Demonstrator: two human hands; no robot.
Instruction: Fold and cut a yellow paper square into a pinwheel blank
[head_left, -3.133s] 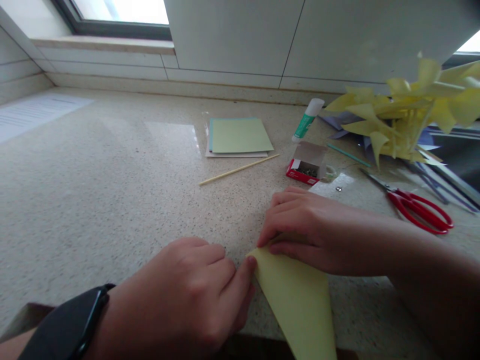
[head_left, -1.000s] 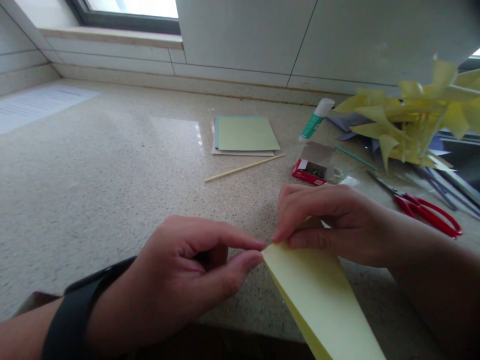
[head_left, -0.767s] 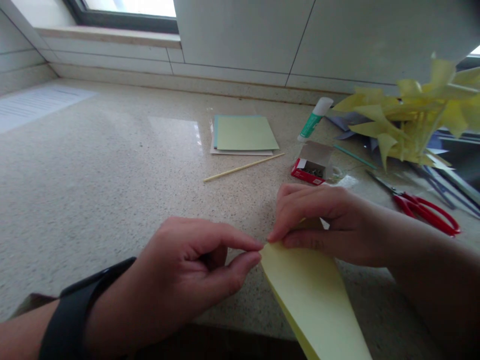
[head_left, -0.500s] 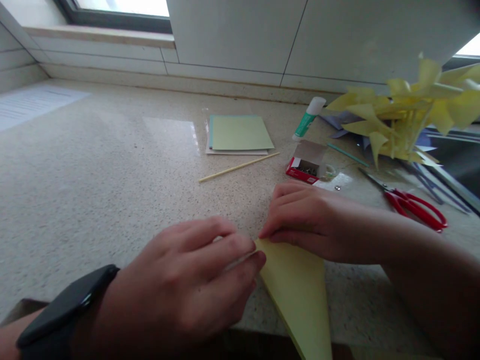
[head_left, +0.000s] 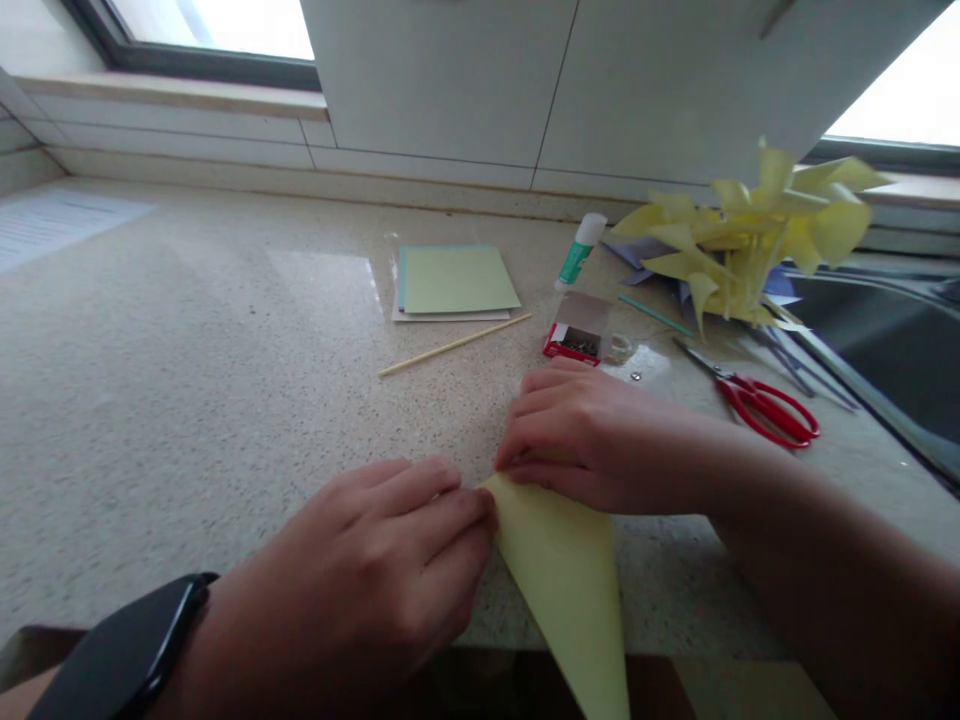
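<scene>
A folded sheet of yellow paper (head_left: 566, 570) hangs partly over the counter's front edge, its long point toward me. My left hand (head_left: 382, 560) is closed, with thumb and fingers pinching the sheet's upper left corner. On the paper's top edge, my right hand (head_left: 577, 425) has its fingers bent and pressed together, holding it against the counter; its fingertips are partly hidden. Just beyond the right hand lies an open red box (head_left: 574, 342) of small metal pieces. A thin wooden stick (head_left: 455, 345) rests farther out, left of that box.
Behind the stick lies a stack of coloured paper (head_left: 461, 280). A glue stick (head_left: 581, 250), red-handled scissors (head_left: 765, 408), a thin green stick (head_left: 654, 314) and yellow paper pinwheels (head_left: 750, 235) occupy the right side, near a sink (head_left: 892, 350). A printed sheet (head_left: 64, 225) lies far left.
The camera view has shifted, so the counter items appear farther left and slightly lower. My left thumb and fingers have closed together at the paper's corner. The right hand stays on the top edge.
</scene>
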